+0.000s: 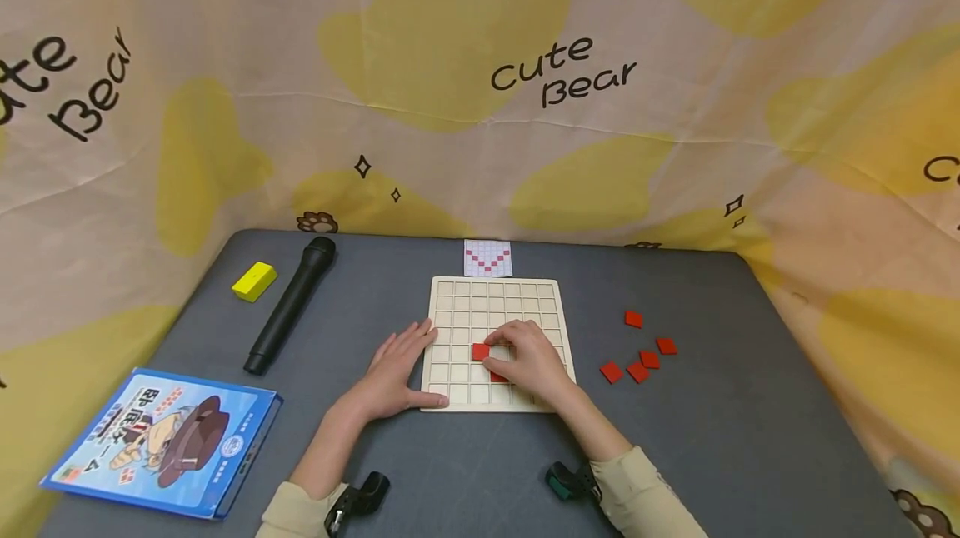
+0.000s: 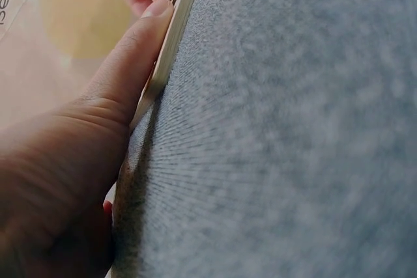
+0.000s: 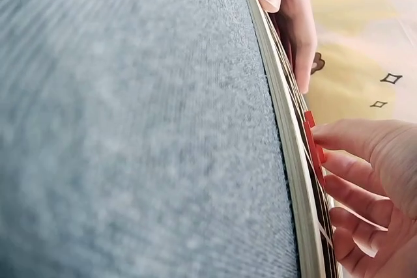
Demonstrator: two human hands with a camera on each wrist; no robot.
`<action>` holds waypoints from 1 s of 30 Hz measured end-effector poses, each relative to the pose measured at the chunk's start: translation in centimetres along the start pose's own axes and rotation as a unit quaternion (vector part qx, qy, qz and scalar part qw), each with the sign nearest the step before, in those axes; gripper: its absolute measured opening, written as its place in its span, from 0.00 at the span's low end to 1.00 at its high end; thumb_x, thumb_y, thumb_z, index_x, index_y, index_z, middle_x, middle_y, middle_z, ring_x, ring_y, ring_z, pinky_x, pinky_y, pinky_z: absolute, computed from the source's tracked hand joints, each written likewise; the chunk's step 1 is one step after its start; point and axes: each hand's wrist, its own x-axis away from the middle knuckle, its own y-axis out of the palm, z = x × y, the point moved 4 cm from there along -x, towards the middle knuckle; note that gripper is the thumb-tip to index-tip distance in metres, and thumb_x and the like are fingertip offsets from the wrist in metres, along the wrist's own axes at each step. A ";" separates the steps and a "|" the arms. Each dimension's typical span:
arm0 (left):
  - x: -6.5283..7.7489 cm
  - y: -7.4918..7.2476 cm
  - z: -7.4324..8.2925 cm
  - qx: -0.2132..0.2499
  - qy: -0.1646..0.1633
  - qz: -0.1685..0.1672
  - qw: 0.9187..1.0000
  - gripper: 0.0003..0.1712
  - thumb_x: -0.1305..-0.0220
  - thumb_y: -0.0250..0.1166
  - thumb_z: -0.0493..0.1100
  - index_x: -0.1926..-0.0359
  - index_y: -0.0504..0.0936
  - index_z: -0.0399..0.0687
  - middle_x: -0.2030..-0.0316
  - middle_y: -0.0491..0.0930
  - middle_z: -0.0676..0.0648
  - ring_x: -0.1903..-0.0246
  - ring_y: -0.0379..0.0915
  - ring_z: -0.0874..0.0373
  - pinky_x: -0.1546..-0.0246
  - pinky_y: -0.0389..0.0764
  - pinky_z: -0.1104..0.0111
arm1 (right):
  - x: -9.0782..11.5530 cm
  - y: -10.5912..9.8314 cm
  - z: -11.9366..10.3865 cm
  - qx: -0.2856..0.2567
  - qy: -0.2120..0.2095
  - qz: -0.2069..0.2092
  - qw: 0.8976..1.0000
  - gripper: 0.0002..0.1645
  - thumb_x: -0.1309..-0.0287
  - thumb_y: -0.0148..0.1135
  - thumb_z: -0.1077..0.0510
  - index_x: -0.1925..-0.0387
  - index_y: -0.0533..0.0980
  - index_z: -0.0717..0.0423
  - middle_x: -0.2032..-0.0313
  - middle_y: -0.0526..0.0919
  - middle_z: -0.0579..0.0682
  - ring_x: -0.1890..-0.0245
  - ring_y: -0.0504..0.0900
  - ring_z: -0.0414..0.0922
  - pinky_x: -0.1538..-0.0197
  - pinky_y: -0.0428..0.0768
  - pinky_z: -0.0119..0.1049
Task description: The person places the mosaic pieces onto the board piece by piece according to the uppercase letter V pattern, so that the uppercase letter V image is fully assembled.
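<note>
A white gridded board [image 1: 457,395] lies flat on the table. My left hand [image 1: 393,371] rests at its left side, fingers extended on the upper left edge and thumb on the lower left corner. In the left wrist view the thumb [image 2: 133,56] lies along the board's edge. Over the middle of the grid, my right hand [image 1: 528,363] pinches a red square tile [image 1: 481,352] between thumb and index finger. A second red tile [image 1: 498,377] on the grid is partly hidden under that hand. Red tile edges [image 3: 313,141] show by the right fingertips in the right wrist view.
Several loose red tiles [image 1: 649,360] lie right of the board. Behind it is a small card [image 1: 487,259] with a red V-shaped pattern. To the left are a black microphone [image 1: 292,305], a yellow block [image 1: 254,281] and a blue picture box [image 1: 165,442]. A printed curtain hangs behind.
</note>
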 end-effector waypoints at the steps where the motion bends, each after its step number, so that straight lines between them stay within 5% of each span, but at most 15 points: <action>1: 0.0 0.0 0.0 0.000 0.001 0.001 1.000 0.62 0.53 0.74 0.66 0.26 0.57 0.41 0.25 0.49 0.43 0.26 0.41 0.44 0.30 0.42 0.45 | 0.0 0.0 0.0 -0.001 0.001 -0.001 1.000 0.12 0.50 0.74 0.53 0.62 0.85 0.49 0.59 0.82 0.43 0.56 0.74 0.45 0.52 0.74 0.41; 20: 0.1 0.0 0.0 0.003 0.009 0.006 1.000 0.61 0.53 0.74 0.65 0.26 0.57 0.41 0.25 0.49 0.43 0.26 0.41 0.44 0.30 0.42 0.45 | 0.8 -0.2 0.0 -0.029 -0.043 0.010 0.999 0.12 0.45 0.70 0.58 0.57 0.84 0.53 0.53 0.82 0.47 0.52 0.74 0.47 0.49 0.74 0.43; 30: 0.2 -0.1 0.0 0.007 0.014 0.008 1.000 0.62 0.53 0.75 0.64 0.26 0.57 0.40 0.25 0.48 0.43 0.26 0.41 0.44 0.30 0.41 0.45 | 2.1 -3.6 2.4 -0.050 -0.035 0.047 0.997 0.07 0.44 0.70 0.61 0.62 0.85 0.50 0.57 0.84 0.41 0.56 0.77 0.43 0.55 0.76 0.41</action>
